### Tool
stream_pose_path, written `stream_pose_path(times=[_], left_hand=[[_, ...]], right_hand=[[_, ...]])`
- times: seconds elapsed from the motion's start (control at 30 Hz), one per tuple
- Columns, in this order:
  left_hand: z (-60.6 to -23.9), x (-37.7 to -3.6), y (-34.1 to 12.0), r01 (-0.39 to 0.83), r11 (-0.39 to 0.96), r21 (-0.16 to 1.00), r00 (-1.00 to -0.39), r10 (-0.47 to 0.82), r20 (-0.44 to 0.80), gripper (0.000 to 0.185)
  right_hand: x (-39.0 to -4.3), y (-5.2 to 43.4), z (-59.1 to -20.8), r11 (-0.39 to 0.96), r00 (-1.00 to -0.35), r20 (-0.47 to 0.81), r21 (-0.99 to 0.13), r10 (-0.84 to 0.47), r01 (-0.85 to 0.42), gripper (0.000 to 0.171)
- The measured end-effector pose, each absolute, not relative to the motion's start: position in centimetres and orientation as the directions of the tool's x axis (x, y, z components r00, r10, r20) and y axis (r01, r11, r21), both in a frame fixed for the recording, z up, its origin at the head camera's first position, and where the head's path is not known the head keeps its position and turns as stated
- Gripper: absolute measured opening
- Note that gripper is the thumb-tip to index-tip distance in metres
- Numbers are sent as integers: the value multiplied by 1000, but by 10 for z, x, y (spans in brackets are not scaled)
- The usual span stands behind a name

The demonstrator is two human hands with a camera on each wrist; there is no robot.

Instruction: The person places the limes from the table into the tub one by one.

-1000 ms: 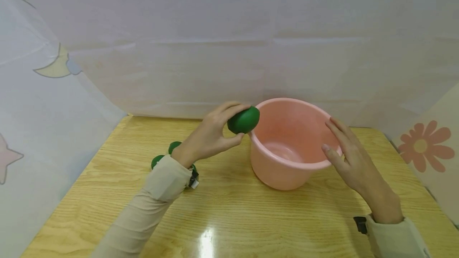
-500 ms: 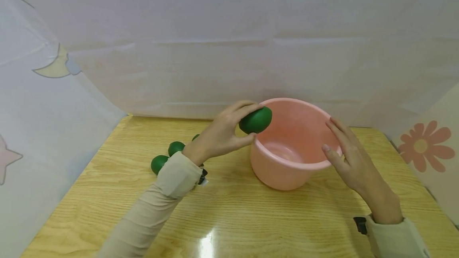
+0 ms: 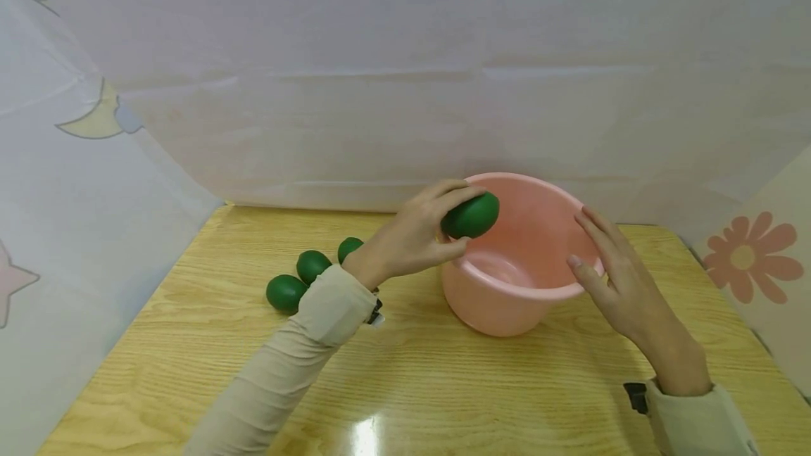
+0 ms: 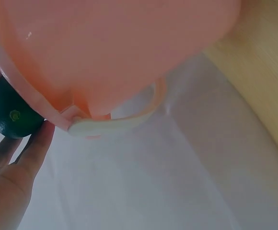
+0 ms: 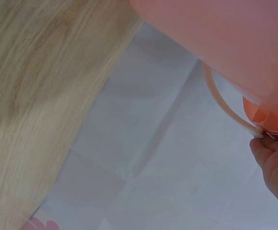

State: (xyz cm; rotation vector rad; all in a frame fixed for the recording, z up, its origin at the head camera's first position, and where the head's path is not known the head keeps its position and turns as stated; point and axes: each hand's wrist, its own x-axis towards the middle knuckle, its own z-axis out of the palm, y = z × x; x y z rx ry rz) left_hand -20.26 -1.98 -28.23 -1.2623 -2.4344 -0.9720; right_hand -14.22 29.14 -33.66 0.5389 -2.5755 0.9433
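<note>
No readable writing or brand anywhere. Left hand (image 3: 412, 238) reaches from lower left toward frame centre, grip curled round a green egg-shaped fruit (image 3: 470, 215), held over the left rim of the pink bucket (image 3: 507, 301). Fruit's long axis runs roughly left-right, tilted slightly up to the right. Right hand (image 3: 617, 276) has straight fingers resting against the bucket's right rim, holding nothing. Three more green fruits (image 3: 286, 293) lie on the desk (image 3: 443, 385), centre left.

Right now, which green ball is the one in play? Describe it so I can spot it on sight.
Find the pink bucket on the wooden table. At its left rim, the left hand grips a green ball just over the opening. The three other balls lie on the table left of that arm; this is the only one held in the air.
</note>
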Motion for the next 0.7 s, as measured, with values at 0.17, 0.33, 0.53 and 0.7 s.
stream_pose_path(times=[0.17, 0.33, 0.53, 0.7], left_hand=[[-284, -204, -16, 775, 435, 458, -623, 648, 439, 63], [-285, -207, -14, 768, 450, 456, -630, 660, 410, 63], [-286, -210, -11, 766, 455, 454, -630, 671, 391, 60], [-286, -213, -7, 768, 455, 451, -625, 688, 369, 58]], right_hand=[[-142, 290, -336, 706, -868, 438, -539, -232, -460, 63], [-142, 290, -335, 703, -871, 433, -545, -229, -456, 63], [-142, 289, -335, 704, -877, 423, -550, -229, -449, 64], [-141, 289, -335, 698, -874, 426, -552, -233, -455, 64]])
